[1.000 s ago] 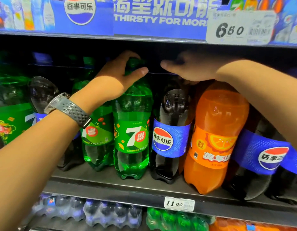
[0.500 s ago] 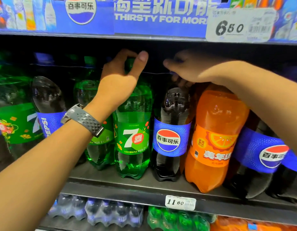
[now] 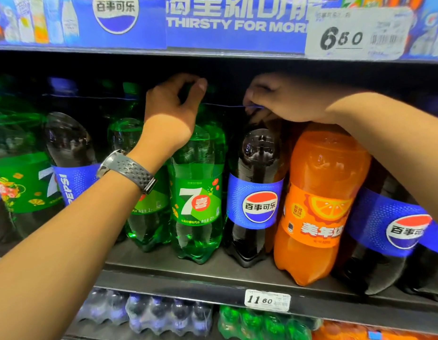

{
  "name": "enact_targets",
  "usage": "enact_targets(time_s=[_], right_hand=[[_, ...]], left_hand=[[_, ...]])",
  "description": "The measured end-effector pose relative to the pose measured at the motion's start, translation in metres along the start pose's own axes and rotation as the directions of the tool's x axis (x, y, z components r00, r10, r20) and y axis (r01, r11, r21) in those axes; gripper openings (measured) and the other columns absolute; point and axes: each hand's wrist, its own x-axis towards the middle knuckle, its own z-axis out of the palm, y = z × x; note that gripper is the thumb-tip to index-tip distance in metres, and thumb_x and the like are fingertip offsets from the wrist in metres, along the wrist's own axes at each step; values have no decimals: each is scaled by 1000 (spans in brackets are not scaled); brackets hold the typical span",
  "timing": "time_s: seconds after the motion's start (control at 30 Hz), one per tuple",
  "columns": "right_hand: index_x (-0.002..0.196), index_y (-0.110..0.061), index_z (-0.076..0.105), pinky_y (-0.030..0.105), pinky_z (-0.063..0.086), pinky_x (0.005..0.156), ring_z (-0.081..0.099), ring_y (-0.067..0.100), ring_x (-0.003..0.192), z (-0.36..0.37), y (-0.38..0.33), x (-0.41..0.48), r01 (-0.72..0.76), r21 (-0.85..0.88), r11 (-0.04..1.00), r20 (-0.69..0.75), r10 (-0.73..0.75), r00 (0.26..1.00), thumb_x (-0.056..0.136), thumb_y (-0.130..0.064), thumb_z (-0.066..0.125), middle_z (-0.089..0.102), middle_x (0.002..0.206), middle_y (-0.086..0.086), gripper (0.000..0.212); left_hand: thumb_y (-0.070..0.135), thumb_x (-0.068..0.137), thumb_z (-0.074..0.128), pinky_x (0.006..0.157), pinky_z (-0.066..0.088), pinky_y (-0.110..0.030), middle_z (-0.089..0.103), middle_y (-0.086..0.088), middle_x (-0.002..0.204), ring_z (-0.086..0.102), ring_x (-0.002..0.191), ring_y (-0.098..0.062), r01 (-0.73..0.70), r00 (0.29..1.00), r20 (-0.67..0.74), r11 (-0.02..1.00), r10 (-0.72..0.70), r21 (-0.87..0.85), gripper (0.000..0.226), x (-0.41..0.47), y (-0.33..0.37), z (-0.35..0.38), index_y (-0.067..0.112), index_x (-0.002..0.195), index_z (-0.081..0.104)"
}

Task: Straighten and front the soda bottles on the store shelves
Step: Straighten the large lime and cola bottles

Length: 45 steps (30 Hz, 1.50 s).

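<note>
At the front of the dark shelf (image 3: pixel 213 272), our left hand (image 3: pixel 172 114) curls thumb and fingers round the cap of the green 7-Up bottle (image 3: pixel 198 192) — our right hand (image 3: pixel 286 100) grips the top of the Pepsi bottle (image 3: pixel 257 192) just beside it.

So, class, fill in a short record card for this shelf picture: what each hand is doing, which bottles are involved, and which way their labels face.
Left hand: grips the top of the green 7-Up bottle
Right hand: curled over the top of the Pepsi bottle
Labels: both logos face front
Neighbour: orange soda bottle, right of the Pepsi bottle, below the right forearm
Left wrist: grey watch
Shelf edge: price tag reading 11.60
</note>
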Motion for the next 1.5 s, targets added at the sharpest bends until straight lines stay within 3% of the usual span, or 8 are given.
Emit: enact_targets(time_s=[0.17, 0.37, 0.5, 0.67, 0.87, 1.0, 1.23, 1.5], right_hand=[[107, 3, 56, 37, 53, 77, 68, 33, 84, 0, -2, 2, 2, -77, 997, -14, -3, 1000, 103, -26, 36, 67, 99, 19, 36], [100, 2, 59, 24, 50, 65, 70, 27, 78, 1, -3, 0, 58, -203, 977, -77, -75, 994, 102, -20, 33, 70, 93, 13, 35], [100, 2, 62, 14, 43, 55, 68, 29, 81, -2, -3, -1, 86, -184, 979, -75, -101, 992, 100, -15, 34, 69, 92, 11, 33], [107, 4, 56, 33, 50, 77, 66, 34, 92, 0, -2, 0, 37, -90, 995, -51, -42, 998, 102, -21, 34, 66, 103, 21, 34], [109, -7, 54, 34, 37, 66, 53, 30, 78, -5, 1, -4, 55, -589, 807, -158, -181, 971, 97, -49, 37, 59, 89, 15, 47], [125, -10, 47, 39, 43, 84, 53, 37, 106, 15, -24, -10, 18, -681, 732, -233, -241, 942, 97, -50, 37, 55, 119, 18, 50], [130, -14, 45, 46, 40, 99, 44, 32, 124, 83, -96, 14, 259, -557, 789, -174, -415, 893, 94, -49, 40, 45, 136, 8, 51], [134, -17, 39, 45, 41, 91, 47, 36, 123, 130, -140, 76, 2, -485, 875, -298, -167, 940, 92, -58, 39, 47, 138, 12, 58]], left_hand=[[48, 89, 44, 78, 50, -39, 69, -13, 89, 63, 84, -28, -44, 999, 21, 999, 43, 14, 40, 1, -2, -1, 18, 102, 67], [48, 89, 46, 78, 50, -41, 68, -10, 88, 61, 83, -29, -50, 998, 26, 999, 50, 6, 40, 2, -5, -1, 18, 101, 67], [43, 92, 45, 70, 41, -28, 60, 11, 75, 51, 67, -8, -73, 997, 23, 997, 73, 0, 33, 1, -5, -4, 20, 100, 68], [37, 98, 38, 58, 34, -28, 51, 7, 62, 45, 54, -8, -152, 988, 48, 977, 146, 148, 34, -7, 6, -8, 18, 105, 65], [37, 99, 36, 95, 41, -38, 61, -13, 119, 52, 112, -32, -347, 938, 146, 824, 316, 447, 41, -11, 7, -45, 15, 125, 59], [28, 94, 43, 96, 40, -43, 58, -18, 121, 49, 111, -37, -357, 928, 165, 676, 334, 644, 39, -14, -17, -91, 13, 127, 56], [28, 90, 46, 98, 39, -46, 53, -22, 126, 48, 113, -41, -242, 968, 155, 583, 196, 775, 45, -13, -64, -169, 6, 128, 53], [38, 90, 55, 103, 32, -32, 45, -18, 138, 43, 127, -32, -62, 998, 23, 834, 59, 549, 64, 4, -94, -188, 7, 143, 37]])
